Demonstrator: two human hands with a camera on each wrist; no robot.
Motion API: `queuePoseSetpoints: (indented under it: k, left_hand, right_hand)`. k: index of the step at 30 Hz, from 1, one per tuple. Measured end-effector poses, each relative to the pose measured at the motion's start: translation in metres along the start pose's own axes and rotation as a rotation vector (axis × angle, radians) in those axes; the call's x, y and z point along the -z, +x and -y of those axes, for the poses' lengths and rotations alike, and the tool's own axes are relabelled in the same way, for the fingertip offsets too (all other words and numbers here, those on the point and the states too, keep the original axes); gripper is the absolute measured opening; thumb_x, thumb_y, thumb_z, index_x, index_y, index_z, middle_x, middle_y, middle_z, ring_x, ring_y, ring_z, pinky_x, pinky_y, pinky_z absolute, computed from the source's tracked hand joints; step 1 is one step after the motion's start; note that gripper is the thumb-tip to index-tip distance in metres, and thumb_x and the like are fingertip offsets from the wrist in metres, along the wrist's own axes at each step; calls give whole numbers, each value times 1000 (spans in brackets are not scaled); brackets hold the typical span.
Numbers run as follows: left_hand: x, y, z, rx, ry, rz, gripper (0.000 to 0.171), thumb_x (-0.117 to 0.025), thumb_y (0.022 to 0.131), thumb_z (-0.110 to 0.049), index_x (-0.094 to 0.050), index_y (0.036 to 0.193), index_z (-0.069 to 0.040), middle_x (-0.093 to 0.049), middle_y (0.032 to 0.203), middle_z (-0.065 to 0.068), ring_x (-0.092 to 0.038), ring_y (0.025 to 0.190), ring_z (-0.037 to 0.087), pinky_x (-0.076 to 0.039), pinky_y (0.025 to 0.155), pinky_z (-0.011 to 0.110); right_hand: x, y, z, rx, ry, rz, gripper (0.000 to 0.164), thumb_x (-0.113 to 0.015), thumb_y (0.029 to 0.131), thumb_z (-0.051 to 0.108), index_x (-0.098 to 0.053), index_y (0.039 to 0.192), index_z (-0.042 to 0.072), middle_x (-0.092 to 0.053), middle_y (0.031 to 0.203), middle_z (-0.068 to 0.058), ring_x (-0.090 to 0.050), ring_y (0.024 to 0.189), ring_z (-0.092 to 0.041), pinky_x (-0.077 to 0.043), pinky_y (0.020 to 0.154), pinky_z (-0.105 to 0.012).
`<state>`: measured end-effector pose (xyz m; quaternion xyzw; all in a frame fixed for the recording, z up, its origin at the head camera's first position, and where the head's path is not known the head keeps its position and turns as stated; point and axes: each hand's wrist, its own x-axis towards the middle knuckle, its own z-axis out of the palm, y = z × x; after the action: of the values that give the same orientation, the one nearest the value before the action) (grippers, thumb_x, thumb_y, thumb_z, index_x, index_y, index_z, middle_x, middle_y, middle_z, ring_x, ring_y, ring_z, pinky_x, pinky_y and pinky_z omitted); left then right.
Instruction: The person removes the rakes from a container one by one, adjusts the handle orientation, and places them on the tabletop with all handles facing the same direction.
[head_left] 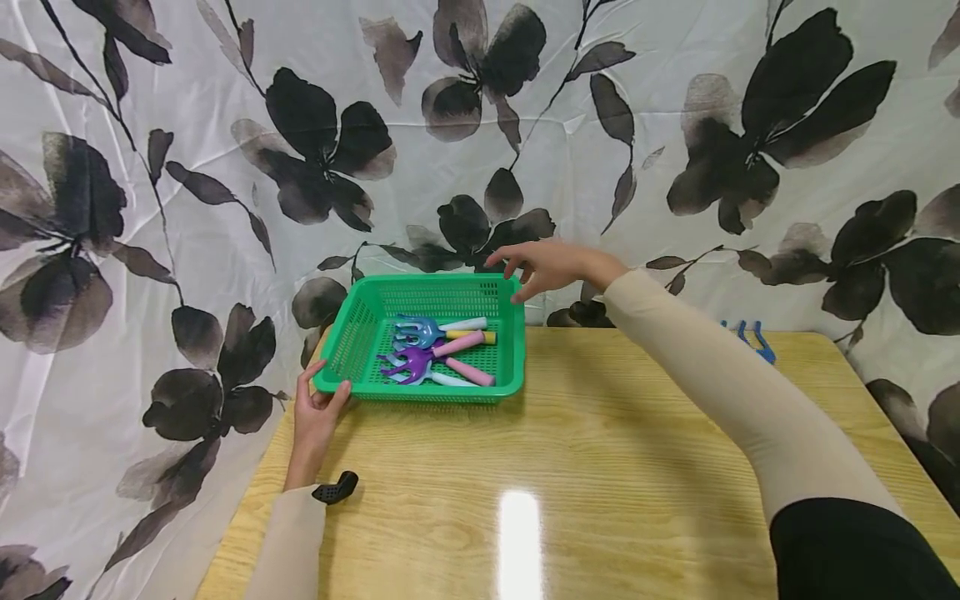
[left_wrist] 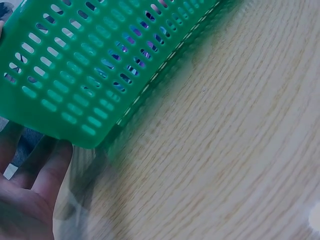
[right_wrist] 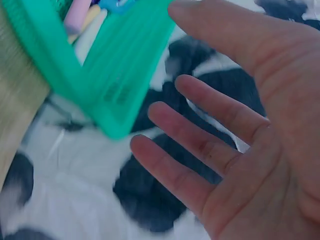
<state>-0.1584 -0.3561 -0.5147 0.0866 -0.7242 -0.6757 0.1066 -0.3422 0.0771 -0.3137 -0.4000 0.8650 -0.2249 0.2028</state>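
Observation:
A green perforated plastic basket (head_left: 512,358) stands at the back left of the table, holding several small toy-like forks. One fork has a purple head (head_left: 414,363), another a blue head (head_left: 420,333); their handles are pink, yellow and white. My left hand (head_left: 315,417) is at the basket's front left corner, thumb and fingers spread around it. In the left wrist view, its fingers (left_wrist: 52,167) reach fairly straight to the basket's end wall. By the back right corner, my right hand (head_left: 555,265) hovers with fingers loosely spread. The right wrist view shows nothing in its palm.
A wooden table (head_left: 600,467) reaches toward me and to the right. Behind it hangs a white flowered cloth (head_left: 570,158). Past my right forearm a blue pronged piece (head_left: 763,346) shows near the back edge. A black device (head_left: 336,488) sits at my left wrist.

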Motion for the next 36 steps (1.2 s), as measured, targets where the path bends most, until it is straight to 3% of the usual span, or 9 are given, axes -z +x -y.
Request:
queuePoseSetpoints:
  k: [6,17,24,30,32,36]
  left_hand:
    - [2,-5,0,-21,12,-25,67,-71,100,-25,-34,156,-29,-53,146,24,-60,120,6,-50,93,15]
    - [2,-2,-2,-51,-16,-15,68,-70,100,-19,-33,157,-24,-55,142,29,-63,115,5,-52,92,17]
    - [-3,-1,-5,-33,-44,-20,68,-69,100,-15,-33,157,-21,-56,139,30,-63,114,6,-52,91,17]
    - [-7,-6,-18,-26,-49,-4,69,-68,100,-10,-30,158,-12,-52,140,37,-65,108,3,-53,90,17]
    - [-8,-7,-21,-23,-44,-1,69,-68,100,-11,-30,158,-10,-51,140,38,-65,108,3,-53,90,17]
    - [-6,-2,-11,-18,-55,-12,68,-68,100,-11,-32,158,-16,-54,139,35,-65,109,6,-53,91,19]
  right_hand:
    - [-25,45,16,76,-6,42,74,-79,94,22,-41,157,25,-57,143,-11,-63,120,-29,-52,101,-45]
    - [-73,105,28,84,59,170,72,-75,96,16,-39,157,30,-51,150,-14,-54,132,-39,-46,107,-48]
    - [-97,122,22,24,43,221,69,-76,96,20,-43,155,33,-52,149,-17,-49,136,-40,-40,110,-54]
    - [-112,129,17,-11,-22,249,59,-73,99,22,-48,152,26,-57,143,-16,-52,133,-34,-42,110,-52]
    - [-115,130,17,-17,-45,259,56,-72,99,19,-51,150,25,-61,138,-15,-56,127,-31,-45,106,-48]
    - [-121,131,16,-41,-70,270,50,-71,99,12,-58,145,26,-67,127,-12,-62,111,-23,-53,89,-39]
